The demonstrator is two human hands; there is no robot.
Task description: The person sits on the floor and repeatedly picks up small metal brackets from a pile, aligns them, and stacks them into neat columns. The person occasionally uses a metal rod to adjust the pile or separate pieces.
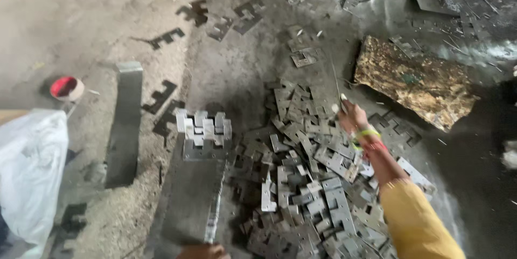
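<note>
Our right hand (353,116) reaches over the heap of notched metal plates (309,183) on the floor (81,32), its grip closed on a thin metal rod (336,89). Our left hand (203,251), at the bottom edge, closes its grip on a long stack of plates (200,183).

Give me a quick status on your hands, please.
Right hand pinching a thin metal rod over the cut plate pile. Left hand gripping a stacked plate bundle.

Grey notched metal plates (312,178), yellow sleeve (414,221), red-filled cup (66,88), white sack (29,167).
</note>
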